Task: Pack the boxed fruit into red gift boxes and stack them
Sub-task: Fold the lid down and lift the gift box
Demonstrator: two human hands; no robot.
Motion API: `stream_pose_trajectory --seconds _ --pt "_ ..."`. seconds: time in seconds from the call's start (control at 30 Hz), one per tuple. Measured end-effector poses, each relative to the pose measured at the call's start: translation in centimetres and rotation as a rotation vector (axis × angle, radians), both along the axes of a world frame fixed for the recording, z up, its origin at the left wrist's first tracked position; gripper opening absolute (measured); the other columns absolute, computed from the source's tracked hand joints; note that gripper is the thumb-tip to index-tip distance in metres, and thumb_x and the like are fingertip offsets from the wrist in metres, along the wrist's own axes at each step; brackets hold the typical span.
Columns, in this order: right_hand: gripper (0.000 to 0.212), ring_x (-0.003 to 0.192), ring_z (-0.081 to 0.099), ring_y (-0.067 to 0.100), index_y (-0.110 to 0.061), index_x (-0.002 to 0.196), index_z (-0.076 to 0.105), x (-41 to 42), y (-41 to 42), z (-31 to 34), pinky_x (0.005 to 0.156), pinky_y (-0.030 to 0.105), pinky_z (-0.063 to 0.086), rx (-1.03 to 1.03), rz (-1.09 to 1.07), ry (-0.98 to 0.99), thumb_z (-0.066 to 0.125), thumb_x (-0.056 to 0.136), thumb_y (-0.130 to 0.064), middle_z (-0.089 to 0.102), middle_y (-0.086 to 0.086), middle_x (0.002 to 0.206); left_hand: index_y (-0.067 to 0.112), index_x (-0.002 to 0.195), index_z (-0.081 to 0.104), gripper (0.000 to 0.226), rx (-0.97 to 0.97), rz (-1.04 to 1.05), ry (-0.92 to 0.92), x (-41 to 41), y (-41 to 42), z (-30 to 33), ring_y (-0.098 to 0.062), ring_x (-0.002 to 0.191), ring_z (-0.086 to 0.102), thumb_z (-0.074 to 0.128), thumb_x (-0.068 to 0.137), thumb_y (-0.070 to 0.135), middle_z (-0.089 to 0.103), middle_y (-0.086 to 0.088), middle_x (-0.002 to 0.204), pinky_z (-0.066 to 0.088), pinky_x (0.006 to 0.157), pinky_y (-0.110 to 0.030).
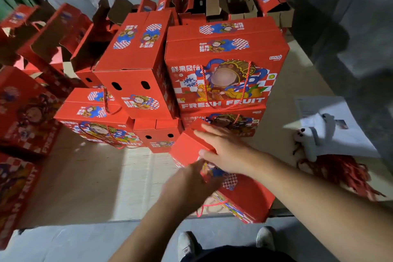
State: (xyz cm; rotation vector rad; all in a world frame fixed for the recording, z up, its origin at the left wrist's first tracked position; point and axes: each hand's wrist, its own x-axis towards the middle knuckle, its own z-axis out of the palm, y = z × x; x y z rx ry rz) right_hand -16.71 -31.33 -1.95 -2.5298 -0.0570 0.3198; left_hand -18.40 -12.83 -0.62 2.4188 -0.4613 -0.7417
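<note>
Holding gift box point(240, 193) | hands: left point(191, 183), right point(225, 151) | at cardboard edge point(127, 217)

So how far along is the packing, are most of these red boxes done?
Partly. Several closed gift boxes already sit stacked on the cardboard floor sheet. In hand: the right hand presses a flap and the left hand holds the box being closed. Left: many open empty boxes wait behind; whether fruit is inside any cannot be seen.

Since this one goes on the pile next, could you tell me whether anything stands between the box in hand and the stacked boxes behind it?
Nothing visible does: the gift box held by both hands lies just before the stack.
</note>
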Motion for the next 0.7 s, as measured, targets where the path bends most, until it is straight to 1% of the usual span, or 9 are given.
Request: stream_pose_trajectory --seconds 0.03,0.1,0.17,0.23,0.27,0.37,0.47,0.57,0.7 --pt "0.078 0.157 0.012 0.024 -0.036 0.162 0.021 -2.0 -0.3 -0.3 0.126 0.046 0.021 -0.059 -0.063 -0.012 0.051 0.093 -0.058 0.008 -0.011 0.171 0.039 0.137 0.056 0.053 0.122 -0.049 -0.297 1.4 1.0 0.1 -0.020 0.094 0.074 0.068 0.091 0.062 0.076 0.007 0.103 0.055 0.076 -0.031" --pt "0.107 0.153 0.011 0.029 -0.027 0.164 0.009 -6.8 -0.6 -1.1 0.124 0.046 0.024 -0.200 -0.150 0.040 0.042 0.077 -0.080 0.000 -0.005 0.170 0.038 0.151 0.049 0.080 0.196 -0.209 -0.609 4.1 2.5 -0.2 -0.025 0.121 0.062 0.074 0.081 0.069 0.065 0.003 0.133 0.048 0.096 -0.038" --pt "0.131 0.144 0.017 0.032 -0.022 0.164 0.007 -10.7 0.0 -1.4 0.116 0.051 0.033 -0.358 -0.161 0.065 0.048 0.060 -0.091 0.006 0.001 0.166 0.032 0.165 0.027 0.114 0.239 -0.472 -0.620 6.3 3.0 -0.3 -0.032 0.147 0.037 0.078 0.073 0.074 0.038 -0.004 0.164 0.034 0.119 -0.052" --pt "0.132 0.124 0.044 0.033 -0.014 0.158 0.035 -12.0 0.3 -1.7 0.095 0.050 0.050 -0.477 -0.106 -0.053 0.069 0.051 -0.083 0.042 0.005 0.148 0.027 0.164 0.030 0.115 0.263 -0.620 -0.607 7.4 2.5 -0.9 -0.032 0.152 0.028 0.083 0.071 0.070 0.032 -0.005 0.167 0.025 0.126 -0.056" --pt "0.125 0.116 0.052 0.032 -0.013 0.153 0.045 -11.7 -0.1 -1.6 0.087 0.048 0.053 -0.500 -0.079 -0.128 0.075 0.050 -0.078 0.053 0.004 0.139 0.023 0.159 0.039 0.110 0.267 -0.617 -0.613 7.5 2.2 -1.2 -0.032 0.147 0.034 0.085 0.069 0.068 0.039 -0.005 0.161 0.030 0.123 -0.055" --pt "0.112 0.115 0.056 0.028 -0.024 0.147 0.053 -9.5 -2.4 -0.2 0.085 0.045 0.053 -0.553 0.026 -0.194 0.081 0.049 -0.072 0.057 -0.002 0.137 0.015 0.132 0.057 0.101 0.328 -0.509 -0.753 6.9 1.9 -1.6 -0.033 0.116 0.054 0.083 0.056 0.077 0.057 -0.006 0.131 0.044 0.098 -0.048" --pt "0.103 0.098 0.054 0.028 -0.029 0.128 0.062 -8.3 -4.4 1.1 0.075 0.044 0.052 -0.603 -0.013 -0.186 0.091 0.037 -0.065 0.056 0.000 0.113 0.015 0.108 0.060 0.093 0.242 -0.334 -0.904 4.7 2.0 -2.4 -0.032 0.090 0.056 0.075 0.053 0.088 0.059 -0.006 0.106 0.046 0.079 -0.046" --pt "0.091 0.098 0.050 0.027 -0.026 0.116 0.061 -8.6 -4.7 0.8 0.074 0.044 0.051 -0.640 -0.044 -0.167 0.093 0.039 -0.063 0.048 0.001 0.107 0.020 0.110 0.060 0.092 0.241 -0.268 -0.897 2.4 1.7 -3.2 -0.028 0.086 0.056 0.066 0.055 0.093 0.058 -0.001 0.102 0.045 0.076 -0.043" --pt "0.088 0.098 0.054 0.028 -0.022 0.121 0.061 -9.6 -4.3 0.1 0.080 0.044 0.050 -0.612 -0.070 -0.241 0.086 0.050 -0.068 0.051 0.000 0.108 0.031 0.136 0.055 0.092 0.254 -0.251 -0.698 1.3 2.0 -2.7 -0.022 0.106 0.052 0.042 0.073 0.097 0.055 0.006 0.122 0.043 0.091 -0.038"
